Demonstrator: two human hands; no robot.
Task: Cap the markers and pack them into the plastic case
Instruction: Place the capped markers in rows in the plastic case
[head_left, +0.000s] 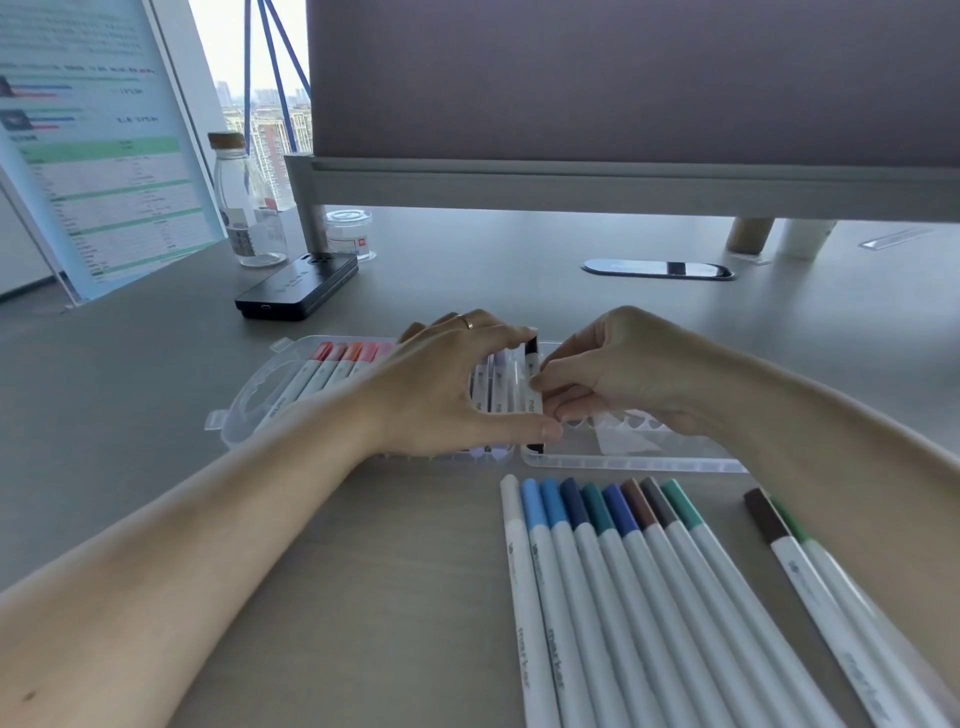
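Note:
A clear plastic case (244, 410) lies open on the desk, its left half holding several capped red and pink markers (332, 364). A black-capped marker (533, 374) lies at the left end of the case's right half (639, 460). My left hand (447, 389) spans it, index finger on its far cap and thumb at its near end. My right hand (613, 369) pinches its white barrel from the right. Nearer me, a row of several capped blue, teal, brown and grey markers (623, 571) lies on the desk, with two more markers (800, 556) under my right forearm.
A black flat device (296, 286) sits behind the case. Farther back stand a glass bottle (244, 208), a small clear jar (349, 231) and a monitor stand (571, 182). A slanted screen (98, 156) is at the left. An oval cable grommet (657, 269) is in the desk.

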